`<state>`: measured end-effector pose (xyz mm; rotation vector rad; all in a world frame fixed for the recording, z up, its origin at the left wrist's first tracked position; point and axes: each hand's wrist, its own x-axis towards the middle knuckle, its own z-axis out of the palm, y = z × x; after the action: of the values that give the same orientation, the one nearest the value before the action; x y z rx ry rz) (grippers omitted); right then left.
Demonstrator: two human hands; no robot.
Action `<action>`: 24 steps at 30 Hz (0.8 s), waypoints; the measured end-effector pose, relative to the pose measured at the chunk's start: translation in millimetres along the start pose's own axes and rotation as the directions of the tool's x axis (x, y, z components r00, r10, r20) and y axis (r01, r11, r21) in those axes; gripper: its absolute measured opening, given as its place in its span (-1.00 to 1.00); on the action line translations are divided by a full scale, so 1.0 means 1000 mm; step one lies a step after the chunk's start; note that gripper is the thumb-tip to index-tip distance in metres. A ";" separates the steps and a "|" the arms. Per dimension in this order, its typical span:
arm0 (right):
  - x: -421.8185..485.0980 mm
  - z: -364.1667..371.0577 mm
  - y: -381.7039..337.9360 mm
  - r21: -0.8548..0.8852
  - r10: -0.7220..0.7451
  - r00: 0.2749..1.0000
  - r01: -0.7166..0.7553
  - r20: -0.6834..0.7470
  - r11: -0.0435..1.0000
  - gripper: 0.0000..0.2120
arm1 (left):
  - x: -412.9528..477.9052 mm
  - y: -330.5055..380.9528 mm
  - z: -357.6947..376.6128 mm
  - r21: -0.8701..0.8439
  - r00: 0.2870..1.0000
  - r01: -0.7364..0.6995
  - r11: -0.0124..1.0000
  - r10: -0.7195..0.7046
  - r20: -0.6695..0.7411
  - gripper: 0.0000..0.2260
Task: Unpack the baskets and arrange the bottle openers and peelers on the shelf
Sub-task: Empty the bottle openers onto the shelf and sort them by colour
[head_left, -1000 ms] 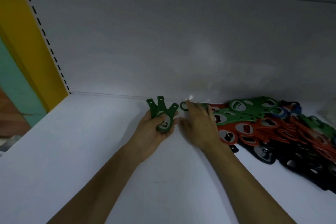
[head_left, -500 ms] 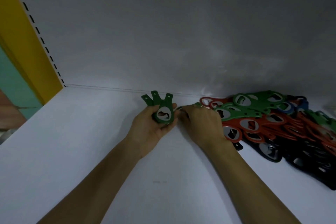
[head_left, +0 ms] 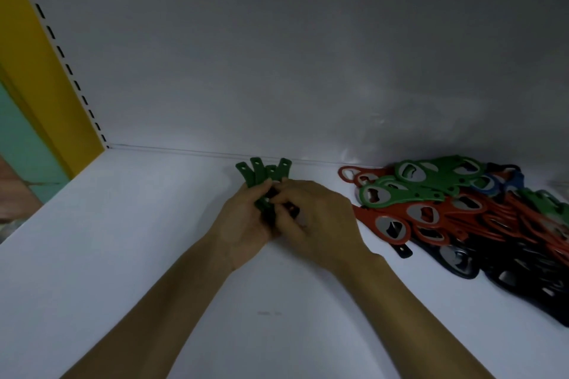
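Openers [head_left: 261, 174] point handles-first at the back edge of the shelf [head_left: 123, 240]; left hand [head_left: 243, 224] grips them, right hand [head_left: 317, 218] pinches too (pile [head_left: 431, 203] sits right).

I'm viewing white shelf [head_left: 107, 255], meeting white back panel [head_left: 277, 55] at 12 o'clock. At 3 o'clock, heap of bottle openers [head_left: 446, 215] lying directly on it: green ones [head_left: 431, 175] sitting on top, red ones [head_left: 400, 226] spreading beneath, black ones [head_left: 508, 280] lying nearest me.

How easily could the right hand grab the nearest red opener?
Probably easily: the red opener lies uncovered just beside the right hand, bare shelf between. But it must first let go of the green openers.
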<state>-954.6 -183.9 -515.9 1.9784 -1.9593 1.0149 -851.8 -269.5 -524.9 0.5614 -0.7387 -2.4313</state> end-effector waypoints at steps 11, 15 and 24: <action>-0.011 -0.047 0.043 -0.575 0.660 0.750 -0.562 -0.051 0.594 -0.72 | -0.003 -0.006 0.002 -0.021 0.998 -0.003 1.000 0.004 0.056 -0.61; -0.008 -0.042 0.039 -0.543 0.574 0.817 -0.507 -0.055 0.669 -0.82 | -0.004 -0.009 0.004 -0.012 0.995 0.038 0.999 -0.037 0.090 -0.64; -0.011 -0.025 0.036 -0.288 0.437 0.863 -0.364 0.254 0.886 -0.67 | -0.001 -0.011 0.005 -0.050 0.998 -0.046 0.998 0.048 0.044 -0.58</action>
<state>-995.8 -165.3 -515.5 1.7200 -2.6091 0.5205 -857.6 -259.2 -527.9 0.4658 -0.7015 -2.4184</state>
